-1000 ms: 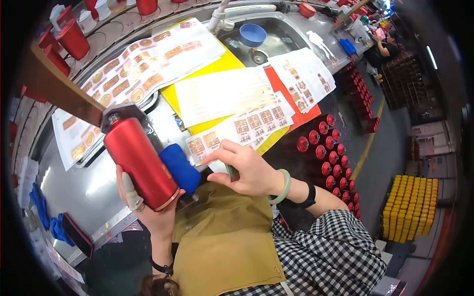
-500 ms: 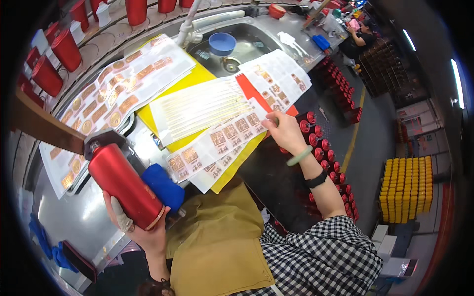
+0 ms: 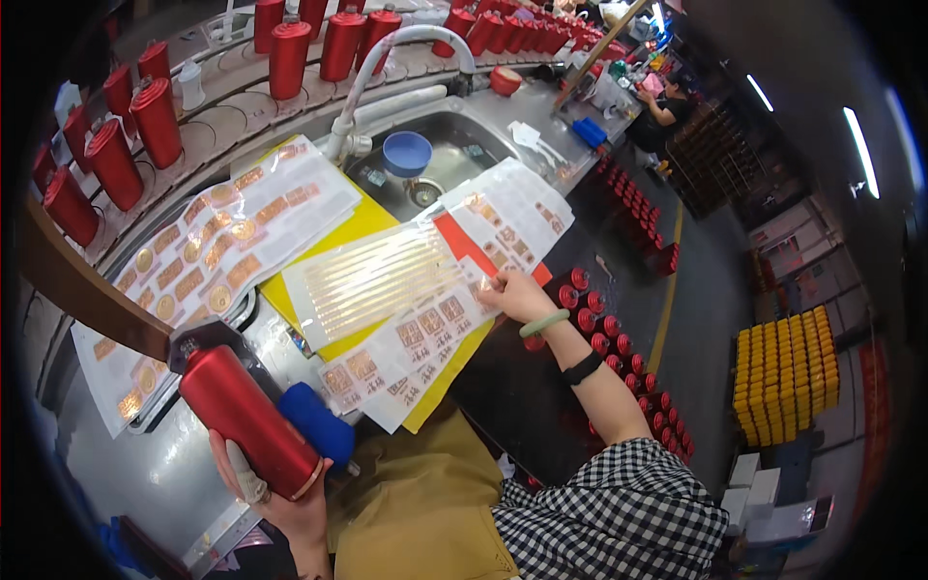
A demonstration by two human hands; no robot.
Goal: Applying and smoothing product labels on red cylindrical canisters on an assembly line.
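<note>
A red metal bottle [image 3: 249,418] lies tilted in my left hand [image 3: 295,517], whose fingers wrap its lower end; one finger has a pale wrap. The bottle's top rests against a dark bracket [image 3: 205,333] on a brown bar. Beside the bottle is a blue padded piece [image 3: 317,425]. My right hand [image 3: 522,295], wearing a green bangle and a black wristband, pinches the right end of a white decal sheet [image 3: 391,372] with gold-brown square prints. Its fingertips cover that corner. Under it lie a gold-striped sheet [image 3: 372,280] and a yellow sheet [image 3: 454,372].
More decal sheets [image 3: 217,237] spread at left. A sink [image 3: 464,140] with a blue bowl [image 3: 407,154] and a curved faucet [image 3: 401,37] stands behind. Red bottles [image 3: 290,60] line a conveyor at the back. More stand on the floor at right; a person [image 3: 667,108] sits farther off.
My head view has shifted, showing more of the conveyor. My right fingers have moved in over the right end of the decal sheet. The bottle stays in my left hand.
</note>
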